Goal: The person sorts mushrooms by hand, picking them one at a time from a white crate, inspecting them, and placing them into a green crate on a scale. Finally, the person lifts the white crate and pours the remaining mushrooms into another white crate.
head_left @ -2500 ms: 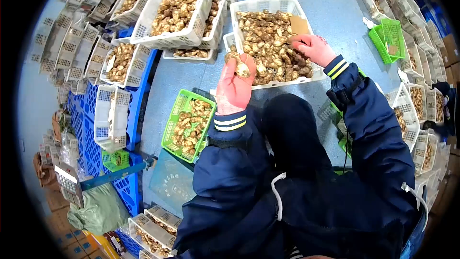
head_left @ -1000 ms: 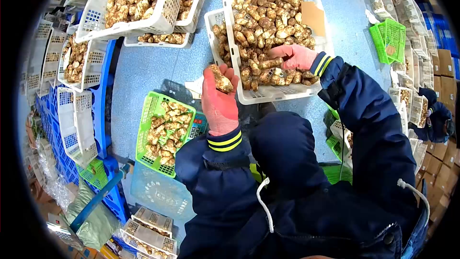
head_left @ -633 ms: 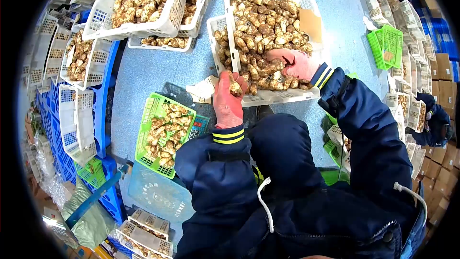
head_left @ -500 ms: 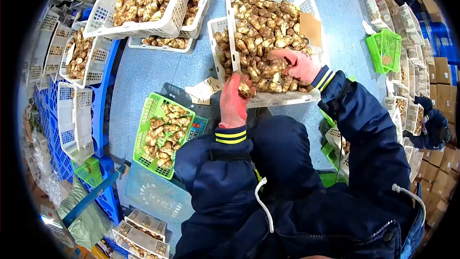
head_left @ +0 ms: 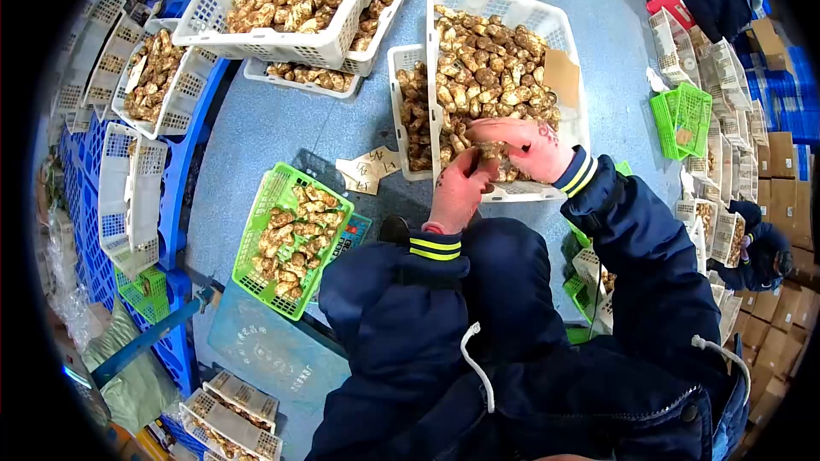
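Brown and cream mushrooms (head_left: 487, 68) fill a white crate (head_left: 512, 0) in front of me, with a piece of cardboard (head_left: 561, 77) on top at its right side. Over the crate's near edge, my left hand (head_left: 459, 192), in a pink glove, has its fingers closed around something mostly hidden. My right hand (head_left: 523, 147), gloved alike, is closed on a mushroom (head_left: 491, 151) just above the pile, and the two hands nearly meet. To the left, a green basket (head_left: 248, 248) on the scale holds several mushrooms (head_left: 295, 235).
Handwritten cardboard pieces (head_left: 367, 169) lie between basket and crate. Stacked white crates (head_left: 256, 44) of mushrooms stand upper left, beside blue pallets (head_left: 175, 196). Green baskets (head_left: 681, 119) and white crates line the right side, where another person (head_left: 760, 248) is at work.
My left hand has come right and down, toward my right hand. My right hand has drawn back toward the crate's near edge with a mushroom. The whole view has shifted slightly.
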### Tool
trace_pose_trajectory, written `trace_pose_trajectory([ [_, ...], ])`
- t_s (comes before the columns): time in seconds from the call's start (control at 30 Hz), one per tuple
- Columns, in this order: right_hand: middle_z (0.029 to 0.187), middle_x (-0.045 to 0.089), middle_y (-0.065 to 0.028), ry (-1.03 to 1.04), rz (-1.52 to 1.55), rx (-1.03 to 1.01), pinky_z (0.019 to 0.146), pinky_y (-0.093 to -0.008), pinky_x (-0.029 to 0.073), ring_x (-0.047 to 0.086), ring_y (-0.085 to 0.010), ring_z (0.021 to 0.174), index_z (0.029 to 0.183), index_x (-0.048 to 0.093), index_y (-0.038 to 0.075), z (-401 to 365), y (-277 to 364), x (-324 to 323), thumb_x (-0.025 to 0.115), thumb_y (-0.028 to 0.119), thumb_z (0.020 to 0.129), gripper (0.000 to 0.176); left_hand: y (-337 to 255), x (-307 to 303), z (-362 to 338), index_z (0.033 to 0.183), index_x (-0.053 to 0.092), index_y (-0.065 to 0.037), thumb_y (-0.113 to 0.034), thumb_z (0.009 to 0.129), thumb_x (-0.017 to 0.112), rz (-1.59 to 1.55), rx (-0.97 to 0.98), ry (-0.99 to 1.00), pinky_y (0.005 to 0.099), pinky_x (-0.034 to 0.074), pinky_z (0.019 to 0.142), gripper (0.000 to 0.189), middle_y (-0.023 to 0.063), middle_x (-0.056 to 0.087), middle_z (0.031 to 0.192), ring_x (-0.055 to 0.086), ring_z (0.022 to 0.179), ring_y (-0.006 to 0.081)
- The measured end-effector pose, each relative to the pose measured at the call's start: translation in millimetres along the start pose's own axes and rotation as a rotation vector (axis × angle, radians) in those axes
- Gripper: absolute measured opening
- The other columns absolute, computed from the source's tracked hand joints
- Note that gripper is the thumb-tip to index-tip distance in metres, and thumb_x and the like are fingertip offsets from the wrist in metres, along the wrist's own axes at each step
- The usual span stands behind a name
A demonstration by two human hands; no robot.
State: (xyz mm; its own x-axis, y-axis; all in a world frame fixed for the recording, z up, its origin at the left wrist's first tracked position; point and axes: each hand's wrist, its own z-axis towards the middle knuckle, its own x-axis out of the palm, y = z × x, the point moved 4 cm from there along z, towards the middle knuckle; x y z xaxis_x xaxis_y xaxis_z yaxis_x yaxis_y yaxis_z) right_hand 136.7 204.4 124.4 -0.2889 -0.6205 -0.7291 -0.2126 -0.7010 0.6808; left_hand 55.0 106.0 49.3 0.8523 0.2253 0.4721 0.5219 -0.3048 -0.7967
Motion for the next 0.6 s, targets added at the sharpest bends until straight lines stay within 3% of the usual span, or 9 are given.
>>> trace_pose_trajectory([
  [0.1,0.113,0.056,-0.0115,-0.073,0.038,0.177,0.091,-0.0291,0.039,0.052,-0.0212,0.107,0.112,0.052,0.001,3,9,-23,0.046,-0.009,0.072,0.041,-9,-5,3,0.111,0.05,0.002,-0.012,0.085,0.054,0.243,0.288,-0.117,0.0217,0.043,0.066,0.03,0.0056,0.058,0.096,0.051,0.079,0.0079],
  [0.13,0.111,0.057,-0.0098,-0.297,0.679,0.235,0.089,-0.0266,0.04,0.054,-0.0161,0.1,0.115,0.05,0.0,1,-8,-19,0.048,-0.005,0.076,0.039,-11,-7,0,0.11,0.051,0.001,-0.01,0.084,0.056,0.327,0.309,-0.208,0.0208,0.042,0.066,0.029,0.005,0.059,0.094,0.051,0.076,0.0072],
  [0.23,0.103,0.059,-0.0052,-0.442,0.461,0.449,0.084,-0.023,0.041,0.054,-0.0106,0.093,0.117,0.048,0.0,-10,-14,-48,0.047,0.001,0.08,0.038,-14,-3,-5,0.104,0.055,-0.001,-0.012,0.079,0.062,0.064,0.398,-0.29,0.028,0.046,0.071,0.028,0.0118,0.061,0.091,0.058,0.078,0.0178],
  [0.27,0.101,0.059,-0.004,-0.475,0.507,0.439,0.082,-0.0223,0.041,0.054,-0.0105,0.093,0.118,0.048,0.0,-14,-21,-50,0.047,0.002,0.08,0.038,-12,-5,-6,0.105,0.055,-0.002,-0.008,0.077,0.063,0.252,0.31,-0.335,0.0293,0.045,0.073,0.03,0.0127,0.06,0.094,0.058,0.081,0.0193],
  [0.43,0.097,0.059,-0.0015,-0.396,0.459,0.512,0.078,-0.0207,0.041,0.053,-0.0079,0.086,0.115,0.051,0.002,-14,-12,-51,0.049,0.005,0.079,0.036,-26,-6,-16,0.104,0.055,0.0,-0.01,0.078,0.062,0.448,0.511,-0.394,0.0266,0.045,0.071,0.029,0.0082,0.061,0.087,0.055,0.079,0.0129],
  [0.5,0.094,0.058,0.0002,-0.243,0.358,0.563,0.074,-0.0191,0.041,0.051,-0.0062,0.081,0.114,0.052,0.003,-15,-31,-41,0.051,0.008,0.079,0.036,-33,-7,-22,0.102,0.056,-0.001,-0.013,0.08,0.06,0.047,0.466,-0.321,0.0245,0.044,0.068,0.024,0.0047,0.06,0.083,0.054,0.074,0.0115],
  [0.53,0.086,0.058,0.0008,-0.158,0.303,0.583,0.062,-0.0199,0.04,0.048,-0.0059,0.069,0.113,0.054,0.006,-11,-40,-32,0.05,0.009,0.079,0.035,-36,-18,-28,0.098,0.056,-0.001,-0.015,0.083,0.058,0.131,0.474,-0.447,0.0212,0.042,0.063,0.02,0.002,0.059,0.082,0.052,0.07,0.0087],
  [0.57,0.078,0.058,0.0015,-0.076,0.249,0.597,0.051,-0.0208,0.039,0.044,-0.0055,0.056,0.112,0.055,0.008,-7,-49,-23,0.05,0.01,0.079,0.033,-35,-30,-32,0.098,0.055,-0.001,-0.016,0.085,0.056,-0.181,0.463,-0.49,0.0239,0.046,0.063,0.02,0.0049,0.059,0.084,0.056,0.071,0.0121],
  [0.6,0.076,0.06,0.0001,0.011,0.156,0.573,0.052,-0.0211,0.041,0.047,-0.0065,0.057,0.112,0.055,0.009,-4,-60,-11,0.049,0.013,0.079,0.034,-35,-47,-37,0.096,0.055,-0.002,-0.019,0.086,0.055,-0.452,0.409,-0.637,0.0263,0.048,0.066,0.02,0.0062,0.059,0.086,0.058,0.074,0.0152],
])
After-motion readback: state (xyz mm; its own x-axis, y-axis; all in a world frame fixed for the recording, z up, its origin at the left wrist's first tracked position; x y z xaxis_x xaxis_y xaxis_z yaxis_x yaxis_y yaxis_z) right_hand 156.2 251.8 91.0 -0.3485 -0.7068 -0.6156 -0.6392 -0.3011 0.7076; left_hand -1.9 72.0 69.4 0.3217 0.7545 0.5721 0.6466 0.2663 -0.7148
